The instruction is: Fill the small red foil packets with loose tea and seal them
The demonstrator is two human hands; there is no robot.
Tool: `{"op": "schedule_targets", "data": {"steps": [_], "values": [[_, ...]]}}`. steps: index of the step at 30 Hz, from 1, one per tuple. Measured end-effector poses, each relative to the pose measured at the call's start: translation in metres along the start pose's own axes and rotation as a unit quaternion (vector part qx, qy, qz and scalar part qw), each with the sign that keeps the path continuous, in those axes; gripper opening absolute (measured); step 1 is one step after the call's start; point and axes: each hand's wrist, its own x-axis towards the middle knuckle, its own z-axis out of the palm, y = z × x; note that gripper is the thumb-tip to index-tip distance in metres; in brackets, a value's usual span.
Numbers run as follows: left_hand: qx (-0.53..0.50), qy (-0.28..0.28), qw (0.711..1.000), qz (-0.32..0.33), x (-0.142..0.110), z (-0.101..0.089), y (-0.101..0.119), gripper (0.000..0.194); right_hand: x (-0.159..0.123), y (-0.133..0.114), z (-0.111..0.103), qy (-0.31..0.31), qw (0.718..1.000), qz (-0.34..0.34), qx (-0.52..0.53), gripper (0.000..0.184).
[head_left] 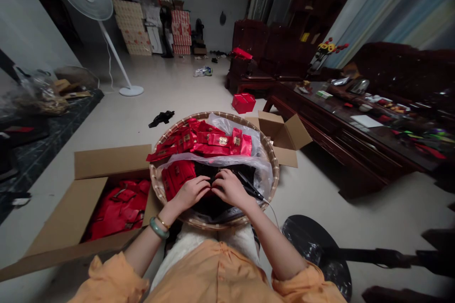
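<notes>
A round woven bamboo basket (275, 170) sits across my lap, lined with clear plastic. My left hand (194, 192), with a green bangle (159, 228) at its wrist, and my right hand (231, 189) meet over black material (209, 206) in the basket. Both hands' fingers are bent inward with the tips close together; whatever they pinch is too small or hidden. Just right of my right hand lies a slim black tool (250, 187) with a white cord. Red satiny pieces (222, 139) with gold labels are heaped at the basket's far side, and more red pieces (177, 177) lie left of my left hand.
An open cardboard box (71, 208) of red pieces stands at left; another open box (280, 135) is behind the basket on the right. A dark wooden table (320, 137) runs along the right. A white fan (131, 90) stands at far left, a round black base (316, 251) at lower right.
</notes>
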Motion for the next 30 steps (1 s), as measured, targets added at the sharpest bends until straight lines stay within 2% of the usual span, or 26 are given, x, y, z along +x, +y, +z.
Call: {"op": "schedule_targets", "data": {"steps": [5,9,13,18,22,24,27,30], "values": [[-0.041,0.003,0.999,-0.018,0.002,0.003,0.001,0.020,0.005,0.005,0.011,-0.036,0.998,0.027,-0.038,0.013],[-0.143,0.047,0.978,-0.142,0.006,0.004,-0.001,0.040,0.009,0.013,0.013,-0.012,0.999,0.036,0.013,0.013],[-0.199,0.066,0.949,-0.236,0.017,0.004,0.000,0.026,0.013,0.022,0.005,0.052,0.988,0.030,0.141,0.012],[-0.294,0.105,0.907,-0.283,0.037,0.002,0.004,0.023,0.016,0.026,-0.004,0.110,0.949,0.095,0.281,0.010],[-0.371,0.116,0.862,-0.327,0.044,0.002,0.010,0.030,0.016,0.025,-0.007,0.114,0.880,0.174,0.426,0.028],[-0.437,0.091,0.820,-0.358,0.041,0.004,0.016,0.038,0.016,0.025,-0.008,0.117,0.856,0.199,0.463,0.035],[-0.542,-0.008,0.758,-0.364,0.033,0.008,0.029,0.047,0.015,0.026,-0.007,0.125,0.837,0.226,0.482,0.026],[-0.561,-0.025,0.740,-0.371,0.027,0.011,0.038,0.042,0.014,0.027,-0.006,0.114,0.839,0.234,0.478,0.023]]}}
